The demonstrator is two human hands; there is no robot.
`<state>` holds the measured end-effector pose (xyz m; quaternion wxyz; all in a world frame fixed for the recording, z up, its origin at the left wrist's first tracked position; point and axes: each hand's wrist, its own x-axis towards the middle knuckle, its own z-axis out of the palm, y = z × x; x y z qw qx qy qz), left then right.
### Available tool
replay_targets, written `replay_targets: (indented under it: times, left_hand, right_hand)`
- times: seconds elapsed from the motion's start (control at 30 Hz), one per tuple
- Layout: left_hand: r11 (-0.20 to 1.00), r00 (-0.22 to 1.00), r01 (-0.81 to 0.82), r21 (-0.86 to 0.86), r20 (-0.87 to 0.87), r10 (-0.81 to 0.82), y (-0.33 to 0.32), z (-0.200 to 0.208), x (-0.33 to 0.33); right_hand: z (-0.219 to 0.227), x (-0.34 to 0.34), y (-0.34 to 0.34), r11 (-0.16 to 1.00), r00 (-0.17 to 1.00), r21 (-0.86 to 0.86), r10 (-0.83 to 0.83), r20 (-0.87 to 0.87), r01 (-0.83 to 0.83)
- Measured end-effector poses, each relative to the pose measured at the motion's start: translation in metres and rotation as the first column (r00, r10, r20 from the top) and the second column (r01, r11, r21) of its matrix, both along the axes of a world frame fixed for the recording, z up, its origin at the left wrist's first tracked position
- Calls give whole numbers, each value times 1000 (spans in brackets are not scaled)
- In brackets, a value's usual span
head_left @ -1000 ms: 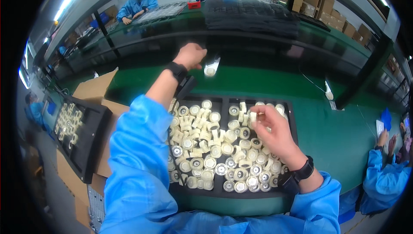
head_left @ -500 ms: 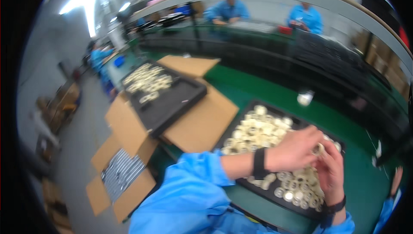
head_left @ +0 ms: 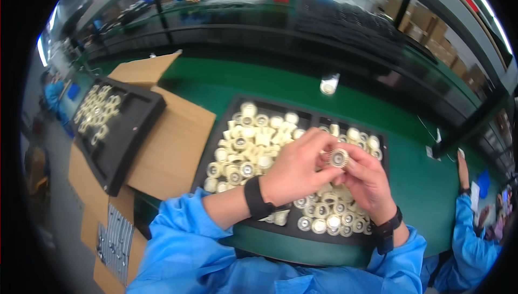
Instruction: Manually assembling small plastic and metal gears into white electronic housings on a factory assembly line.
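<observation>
A small cream gear [head_left: 339, 158] with a dark ring and pale centre is held up between my two hands. My left hand [head_left: 297, 169] pinches it from the left with thumb and fingers. From the right, the fingers of my right hand [head_left: 371, 179] close on its edge. Both hands are above a black divided tray [head_left: 307, 117], which holds many cream gears [head_left: 237, 156] in its left part. More gears [head_left: 330, 215] lie in the right part, beneath my right hand. My wrists and forearms cover some of the tray.
Left of the tray, an open cardboard box [head_left: 175, 145] carries a tilted black tray [head_left: 132, 132] with loose gears. Lower left, another box holds striped grey pieces [head_left: 115, 242]. A small clear bag [head_left: 328, 84] lies on the green table [head_left: 413, 172]. A co-worker's arm [head_left: 463, 207] rests at right.
The view has swung right and downward, so tray and hands sit further left in the picture. The gear stays between my hands, its face now turned more toward the camera.
</observation>
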<state>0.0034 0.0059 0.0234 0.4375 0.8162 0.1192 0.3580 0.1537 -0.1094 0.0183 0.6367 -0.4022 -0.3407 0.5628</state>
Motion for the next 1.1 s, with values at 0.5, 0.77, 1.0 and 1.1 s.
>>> replay_targets:
  times: [0.5,0.77,1.0,1.1]
  left_hand:
    - [1000,991,-29,6,-134,30,-5,2,-2]
    - [1000,996,-20,22,-84,21,-7,-1,1]
    - [998,991,-37,56,-126,44,-5,3,1]
    - [999,995,-27,34,-98,31,-5,-1,-6]
  right_hand:
    - [-4,1,-7,998,996,-15,66,-62,-67]
    - [-6,4,-8,998,998,12,61,0,-61]
    - [-10,9,-7,994,993,20,105,-48,-104]
    - [-9,0,-6,1000,1000,-6,19,10,-19]
